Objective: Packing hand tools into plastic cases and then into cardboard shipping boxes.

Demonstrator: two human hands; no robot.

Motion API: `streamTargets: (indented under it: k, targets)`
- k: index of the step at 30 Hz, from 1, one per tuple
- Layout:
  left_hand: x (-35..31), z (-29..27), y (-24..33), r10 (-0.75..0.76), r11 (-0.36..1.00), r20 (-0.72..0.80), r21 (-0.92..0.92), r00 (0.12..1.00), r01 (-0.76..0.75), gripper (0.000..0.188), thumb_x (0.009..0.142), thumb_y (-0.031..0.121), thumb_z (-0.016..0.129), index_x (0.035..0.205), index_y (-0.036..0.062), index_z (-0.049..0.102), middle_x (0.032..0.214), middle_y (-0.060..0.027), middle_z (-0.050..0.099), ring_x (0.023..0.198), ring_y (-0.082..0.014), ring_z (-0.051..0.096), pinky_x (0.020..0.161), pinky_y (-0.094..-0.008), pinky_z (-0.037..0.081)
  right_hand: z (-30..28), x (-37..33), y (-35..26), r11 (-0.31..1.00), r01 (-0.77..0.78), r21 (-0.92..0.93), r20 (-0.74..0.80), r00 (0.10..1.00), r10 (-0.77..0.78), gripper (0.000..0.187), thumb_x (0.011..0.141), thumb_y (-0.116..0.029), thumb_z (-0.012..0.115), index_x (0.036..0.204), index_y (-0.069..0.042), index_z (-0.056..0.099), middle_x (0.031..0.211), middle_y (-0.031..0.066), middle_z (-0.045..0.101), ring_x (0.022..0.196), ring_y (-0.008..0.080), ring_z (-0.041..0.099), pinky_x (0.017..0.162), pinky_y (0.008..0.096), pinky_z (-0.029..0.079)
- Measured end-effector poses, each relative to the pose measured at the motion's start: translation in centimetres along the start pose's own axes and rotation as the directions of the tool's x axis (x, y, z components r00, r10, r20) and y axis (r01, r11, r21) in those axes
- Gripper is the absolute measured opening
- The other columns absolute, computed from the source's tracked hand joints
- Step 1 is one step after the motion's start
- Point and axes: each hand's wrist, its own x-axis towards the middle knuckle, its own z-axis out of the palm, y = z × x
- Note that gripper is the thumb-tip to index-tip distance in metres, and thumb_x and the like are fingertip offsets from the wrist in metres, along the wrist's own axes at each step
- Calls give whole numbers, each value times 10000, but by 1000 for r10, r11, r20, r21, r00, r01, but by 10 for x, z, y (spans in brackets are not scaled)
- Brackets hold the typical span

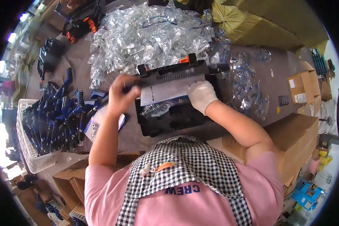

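Note:
An open black plastic tool case [154, 126] lies in front of me, with a printed sheet [165, 91] and clear-bagged parts [156, 109] in it. My bare left hand [122, 94] is at the case's left side, its fingers curled round one end of a long dark tool [169, 75]. That tool reaches across the far part of the case and is smeared by motion. My right hand [202, 97], in a white glove, is at the sheet's right end, its fingers bent and pressed together on the paper.
A white basket [28, 150] of blue-black tools [60, 116] stands at left. Clear plastic bags [150, 37] are heaped beyond the case, with more bagged parts [248, 83] on the right. Other black cases [51, 54] lie at far left. Cardboard boxes [290, 139] stand at right.

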Motion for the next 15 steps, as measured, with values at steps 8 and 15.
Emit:
streamTargets:
  k: [8, 15]
  targets:
    - [-110, 31, -11, 186, 886, 270, 368, 945, -280, 704, 563, 97, 750, 1249, 74, 592, 1345, -164, 542, 1286, -382, 485, 1052, -530, 367, 69, -67, 22, 935, -96, 342, -146, 977, 154, 430, 855, -333, 628, 1226, -117, 615, 1322, 167, 543, 1313, 360, 408, 1082, 515, 338]
    - [-117, 30, 19, 190, 809, 464, 426, 865, -406, 832, 648, 627, 715, 1226, 41, 599, 1366, -208, 507, 1246, -391, 487, 991, -512, 394, 43, -168, 107, 873, 146, 465, -579, 796, 175, 377, 645, -107, 669, 1017, -47, 668, 1080, 145, 662, 1062, 362, 610, 968, 446, 469]
